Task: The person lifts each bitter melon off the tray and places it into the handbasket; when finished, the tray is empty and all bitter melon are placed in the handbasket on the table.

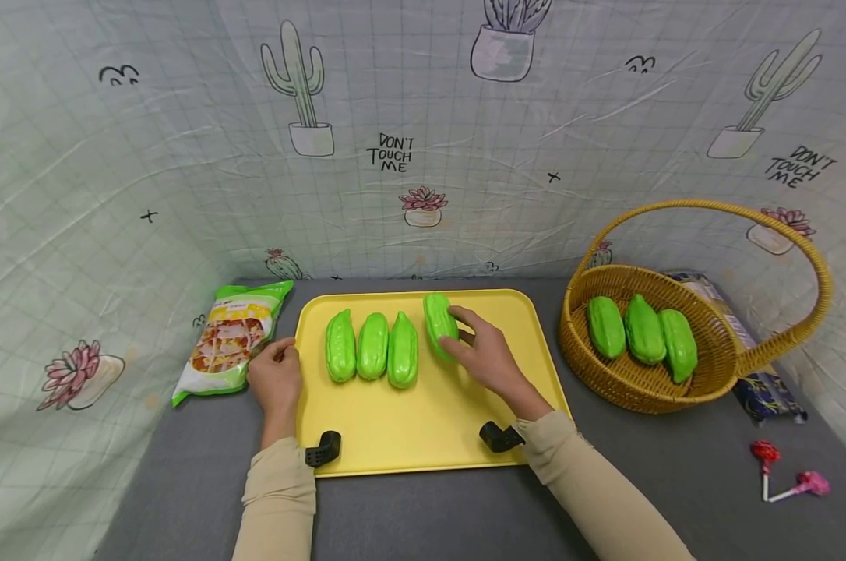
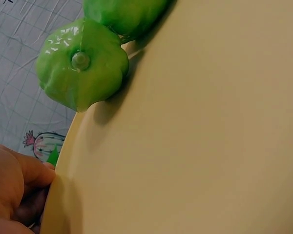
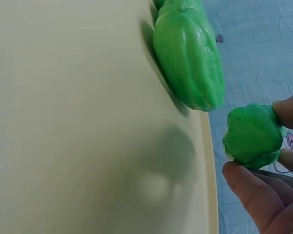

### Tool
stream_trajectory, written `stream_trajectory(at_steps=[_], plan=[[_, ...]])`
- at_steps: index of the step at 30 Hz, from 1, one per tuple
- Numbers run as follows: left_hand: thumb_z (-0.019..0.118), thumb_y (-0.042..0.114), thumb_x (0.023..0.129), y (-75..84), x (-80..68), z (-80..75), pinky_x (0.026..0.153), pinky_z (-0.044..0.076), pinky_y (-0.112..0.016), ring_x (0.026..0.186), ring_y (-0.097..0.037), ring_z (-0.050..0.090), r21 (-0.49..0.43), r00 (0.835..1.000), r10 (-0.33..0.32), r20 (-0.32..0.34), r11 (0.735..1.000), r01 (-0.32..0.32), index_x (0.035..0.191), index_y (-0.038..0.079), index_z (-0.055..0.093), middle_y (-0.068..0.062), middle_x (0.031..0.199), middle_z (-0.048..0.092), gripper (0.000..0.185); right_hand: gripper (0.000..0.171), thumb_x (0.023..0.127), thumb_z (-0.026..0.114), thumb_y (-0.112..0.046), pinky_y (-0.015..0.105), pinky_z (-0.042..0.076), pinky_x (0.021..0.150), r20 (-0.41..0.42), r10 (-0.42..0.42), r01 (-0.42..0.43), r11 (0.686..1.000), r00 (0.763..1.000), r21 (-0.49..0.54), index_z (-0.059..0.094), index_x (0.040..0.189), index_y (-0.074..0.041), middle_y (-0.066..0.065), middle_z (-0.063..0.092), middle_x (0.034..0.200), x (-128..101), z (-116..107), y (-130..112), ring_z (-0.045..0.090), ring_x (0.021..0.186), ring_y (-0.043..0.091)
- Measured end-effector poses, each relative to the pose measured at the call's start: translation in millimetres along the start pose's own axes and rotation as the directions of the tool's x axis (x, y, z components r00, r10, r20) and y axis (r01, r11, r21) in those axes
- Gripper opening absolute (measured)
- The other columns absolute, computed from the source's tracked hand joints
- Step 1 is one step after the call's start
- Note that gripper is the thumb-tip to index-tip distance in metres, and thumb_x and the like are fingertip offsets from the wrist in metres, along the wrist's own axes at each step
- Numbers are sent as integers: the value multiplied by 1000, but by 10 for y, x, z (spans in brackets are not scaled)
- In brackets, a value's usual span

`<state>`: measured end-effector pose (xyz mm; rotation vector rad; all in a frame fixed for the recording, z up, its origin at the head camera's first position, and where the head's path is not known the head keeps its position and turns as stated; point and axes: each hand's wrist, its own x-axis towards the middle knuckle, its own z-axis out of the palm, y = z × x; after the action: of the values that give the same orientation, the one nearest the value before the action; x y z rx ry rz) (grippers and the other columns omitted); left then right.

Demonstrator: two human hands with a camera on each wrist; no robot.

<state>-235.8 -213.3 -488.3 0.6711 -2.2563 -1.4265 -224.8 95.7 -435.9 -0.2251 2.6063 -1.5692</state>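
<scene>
On the grey table, a patterned cloth backdrop printed with cacti is seen behind and at both sides. A yellow tray is laid in the middle of the table, and 3 green gourds are lined up side by side on its left half, touching one another. To the right of the tray, a wicker basket with a tall handle is placed, and 3 more green gourds are held inside it. A snack bag is laid just left of the tray, and a dark packet is partly tucked under the basket at the far right. 2 small lollipops are found near the right front of the table.

A 4th green gourd is gripped by the right hand over the tray's far middle, just right of the row; in the right wrist view its end is pinched between curled fingers and the thumb. The tray's left edge is held by the left hand, its fingers curled against the rim.
</scene>
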Motion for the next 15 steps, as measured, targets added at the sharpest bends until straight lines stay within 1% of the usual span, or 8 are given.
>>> stream_trajectory(at_steps=[10,15], plan=[[53,9,101,12,10,3,87,51,-46,105,-38,67,9,1000,2,-3,1000,-2,117,-1,75,-25,117,72,29,65,99,67,-25,44,57,98,-12,-13,13,1000,1000,21,39,156,-9,19,38,162,-96,-125,-45,51,140,42],[53,10,101,-4,14,3,87,51,-47,105,-39,67,18,1000,7,-9,1000,-6,117,-2,75,-25,117,72,30,65,98,68,-26,43,57,97,-34,-9,10,1000,999,24,41,156,-11,19,39,161,-144,-168,-40,52,139,42]])
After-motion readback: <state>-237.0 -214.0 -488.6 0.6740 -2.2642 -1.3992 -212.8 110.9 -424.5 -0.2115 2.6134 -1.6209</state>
